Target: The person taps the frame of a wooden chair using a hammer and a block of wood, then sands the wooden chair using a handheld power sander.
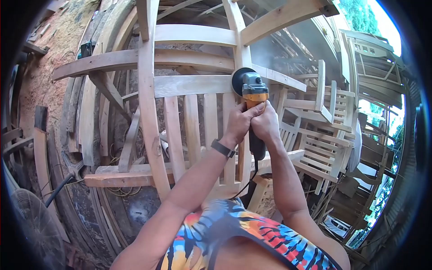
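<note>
An angle grinder (255, 92) with a yellow and grey body lies in both of my hands, its round dark disc (237, 81) against or very close to the upright post of a wooden chair frame (146, 103). My left hand (238, 121), with a dark band at the wrist, is closed around the grinder's body from the left. From the right, my right hand (266, 121) wraps the same body. The black handle end (257, 146) sticks out below my hands, and a cord runs from it towards my torso. Pale dust hangs in the air beyond the disc.
More slatted wooden chair frames (321, 153) are stacked on the right. Long boards (87, 121) lie on the left beside bare earth. A round fan (36, 225) stands at the lower left. The black cord (249, 182) passes near the chair slats.
</note>
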The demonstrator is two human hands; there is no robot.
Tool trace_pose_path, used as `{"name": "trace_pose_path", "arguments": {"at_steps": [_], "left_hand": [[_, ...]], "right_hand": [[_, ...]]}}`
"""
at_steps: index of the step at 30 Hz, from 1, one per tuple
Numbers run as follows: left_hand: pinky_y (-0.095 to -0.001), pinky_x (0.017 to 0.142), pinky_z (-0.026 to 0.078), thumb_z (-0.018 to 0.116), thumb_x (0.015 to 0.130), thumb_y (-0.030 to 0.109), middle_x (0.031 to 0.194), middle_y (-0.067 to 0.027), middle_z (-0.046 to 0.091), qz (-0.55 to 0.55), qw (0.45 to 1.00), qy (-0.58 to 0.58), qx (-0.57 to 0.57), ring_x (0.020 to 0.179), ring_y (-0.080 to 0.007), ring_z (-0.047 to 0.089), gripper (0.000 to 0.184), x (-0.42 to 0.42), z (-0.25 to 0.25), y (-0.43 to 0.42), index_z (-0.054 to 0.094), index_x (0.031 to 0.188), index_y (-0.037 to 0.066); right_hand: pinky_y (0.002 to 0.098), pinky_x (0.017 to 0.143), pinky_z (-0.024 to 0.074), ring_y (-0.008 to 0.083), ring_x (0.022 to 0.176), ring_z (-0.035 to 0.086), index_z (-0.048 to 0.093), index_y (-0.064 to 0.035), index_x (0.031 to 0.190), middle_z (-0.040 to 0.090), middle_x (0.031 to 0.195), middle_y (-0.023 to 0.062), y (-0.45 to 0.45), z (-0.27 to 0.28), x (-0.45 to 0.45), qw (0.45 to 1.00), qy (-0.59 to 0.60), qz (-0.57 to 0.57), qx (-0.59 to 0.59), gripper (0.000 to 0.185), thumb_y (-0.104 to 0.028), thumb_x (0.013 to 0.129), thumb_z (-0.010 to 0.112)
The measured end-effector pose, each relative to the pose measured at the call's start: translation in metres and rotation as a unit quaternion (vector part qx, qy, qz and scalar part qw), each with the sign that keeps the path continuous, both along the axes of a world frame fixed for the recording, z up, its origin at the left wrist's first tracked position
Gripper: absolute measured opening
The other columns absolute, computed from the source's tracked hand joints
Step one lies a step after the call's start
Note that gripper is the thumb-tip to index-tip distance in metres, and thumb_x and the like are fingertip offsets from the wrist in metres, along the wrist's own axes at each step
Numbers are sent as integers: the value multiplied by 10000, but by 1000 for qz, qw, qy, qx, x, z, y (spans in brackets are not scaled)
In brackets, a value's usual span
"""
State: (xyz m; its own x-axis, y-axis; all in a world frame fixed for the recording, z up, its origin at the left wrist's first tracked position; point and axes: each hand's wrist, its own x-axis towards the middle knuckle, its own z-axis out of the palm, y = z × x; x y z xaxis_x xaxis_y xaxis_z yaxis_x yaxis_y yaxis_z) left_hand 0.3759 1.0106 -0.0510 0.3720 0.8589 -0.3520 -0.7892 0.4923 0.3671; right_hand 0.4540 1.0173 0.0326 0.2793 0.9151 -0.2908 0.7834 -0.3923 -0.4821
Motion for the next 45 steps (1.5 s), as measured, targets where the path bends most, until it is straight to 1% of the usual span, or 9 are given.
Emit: {"name": "trace_pose_path", "arguments": {"at_steps": [2, 9, 14, 18, 25, 32, 39, 41, 45], "left_hand": [[-251, 812, 541, 715, 993, 220, 1072, -47, 729, -21, 998, 34, 45, 930, -97, 677, 315, 3, 0, 1, 701, 1226, 7], [-248, 793, 541, 732, 979, 220, 1037, -48, 735, -10, 999, 31, 38, 917, -93, 675, 300, 8, 3, -1, 717, 1184, 1], [-268, 820, 536, 750, 962, 216, 1040, -67, 739, -16, 999, 30, 39, 915, -109, 669, 315, 10, 2, 0, 719, 1157, -30], [-268, 825, 539, 746, 963, 193, 1061, -71, 740, 0, 1000, 1, 24, 920, -110, 674, 299, 5, 1, -1, 718, 1160, -31], [-267, 837, 535, 735, 967, 166, 1058, -72, 746, 3, 1000, 4, 27, 922, -111, 675, 273, 7, 1, -5, 726, 1159, -28], [-254, 851, 538, 750, 964, 176, 1078, -69, 742, 30, 999, 11, 14, 941, -108, 679, 312, -9, -3, -17, 708, 1203, -20], [-263, 858, 538, 744, 968, 168, 1082, -69, 742, 10, 999, 10, 30, 950, -107, 677, 302, -7, -3, -17, 709, 1201, -21], [-267, 925, 522, 708, 992, 171, 1168, -78, 721, 7, 1000, -1, 11, 1025, -127, 679, 331, -19, -6, -17, 678, 1263, -16], [-266, 917, 524, 725, 978, 179, 1162, -84, 721, 15, 998, 67, 0, 1016, -128, 678, 352, -52, -8, -15, 676, 1258, -28]], "right_hand": [[410, 775, 595, 349, 903, 759, 590, 38, 1103, 737, 953, 241, -2, 0, 3, 1000, 4, -14, 16, 305, -105, 839, 645], [400, 764, 596, 324, 887, 760, 584, 39, 1119, 740, 963, 232, -5, -10, 18, 999, -9, 6, 30, 317, -112, 845, 640], [442, 839, 579, 416, 967, 737, 576, 49, 1141, 733, 984, 268, -1, 13, 3, 1000, -4, -17, -3, 340, -120, 854, 646], [450, 848, 576, 436, 984, 729, 570, 52, 1141, 727, 997, 290, -1, 0, 4, 1000, -19, -3, 1, 344, -122, 855, 651], [435, 798, 590, 413, 961, 741, 573, 41, 1122, 728, 980, 279, -6, 5, 3, 1000, 13, -21, 8, 323, -116, 852, 658], [462, 853, 577, 455, 967, 721, 574, 29, 1119, 726, 979, 278, -12, -6, -8, 999, -30, 23, -13, 332, -132, 846, 674], [470, 823, 584, 450, 974, 722, 575, 31, 1106, 728, 970, 279, -14, -6, -7, 1000, -5, -2, -7, 316, -138, 856, 670], [479, 821, 585, 454, 971, 721, 576, 35, 1120, 728, 978, 282, -12, -13, -15, 1000, -10, 12, 2, 322, -140, 863, 659], [491, 853, 574, 460, 1002, 709, 570, 39, 1167, 724, 992, 296, -4, -21, -41, 999, 15, 26, -37, 370, -176, 876, 650]]}}
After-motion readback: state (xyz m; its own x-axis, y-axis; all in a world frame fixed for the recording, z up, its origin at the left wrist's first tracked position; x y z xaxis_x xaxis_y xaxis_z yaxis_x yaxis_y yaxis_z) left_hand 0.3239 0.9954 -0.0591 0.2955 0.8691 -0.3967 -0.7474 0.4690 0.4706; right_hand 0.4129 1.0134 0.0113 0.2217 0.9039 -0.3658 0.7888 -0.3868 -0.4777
